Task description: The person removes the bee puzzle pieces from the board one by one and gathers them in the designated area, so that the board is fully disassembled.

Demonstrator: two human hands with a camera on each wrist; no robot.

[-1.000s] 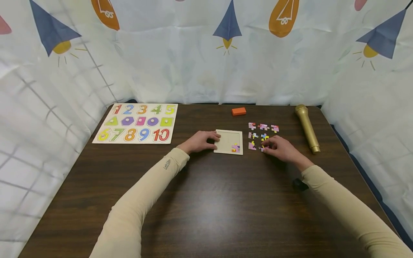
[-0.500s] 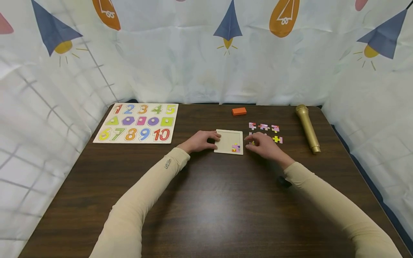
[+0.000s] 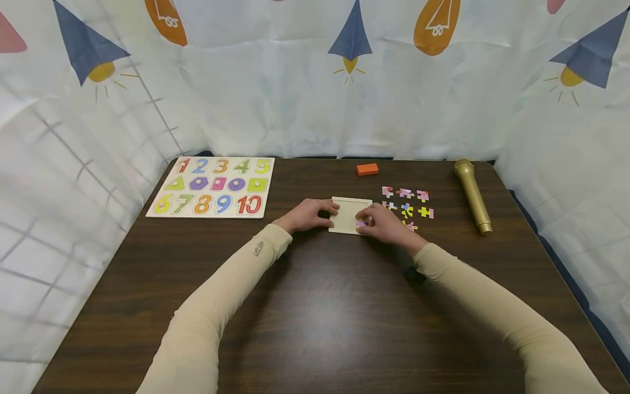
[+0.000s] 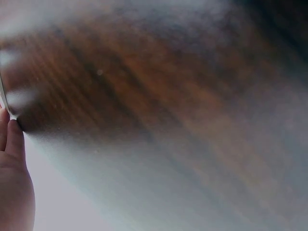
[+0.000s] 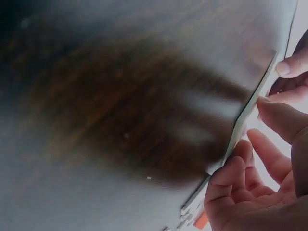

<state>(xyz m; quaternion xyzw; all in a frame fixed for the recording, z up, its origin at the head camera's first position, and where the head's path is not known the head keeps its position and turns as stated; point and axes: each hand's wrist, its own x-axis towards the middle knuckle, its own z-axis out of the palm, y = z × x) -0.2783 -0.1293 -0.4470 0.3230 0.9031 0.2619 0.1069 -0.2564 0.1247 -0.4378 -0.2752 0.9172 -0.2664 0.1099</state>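
A small square wooden puzzle tray (image 3: pixel 343 216) lies at the middle of the table in the head view. My left hand (image 3: pixel 310 214) grips its left edge between thumb and fingers; in the left wrist view only part of that hand (image 4: pixel 15 178) shows at the border. Over the tray's lower right corner, my right hand (image 3: pixel 385 223) pinches a jigsaw piece, mostly hidden by the fingers. Pink and purple pieces (image 3: pixel 361 223) show beneath that hand. To the right lie several loose jigsaw pieces (image 3: pixel 406 209). The right wrist view shows the right hand (image 5: pixel 262 178) along the tray's edge (image 5: pixel 252 103).
A number and shape board (image 3: pixel 211 187) lies at the table's back left. An orange block (image 3: pixel 367 169) sits near the back edge. A gold microphone (image 3: pixel 473 197) lies on the right. A white patterned curtain (image 3: pixel 295 98) surrounds the dark wooden table (image 3: pixel 320 317).
The right hand has moved left from the loose pieces onto the tray, taking the front left jigsaw piece with it. The left hand stays on the tray's edge.
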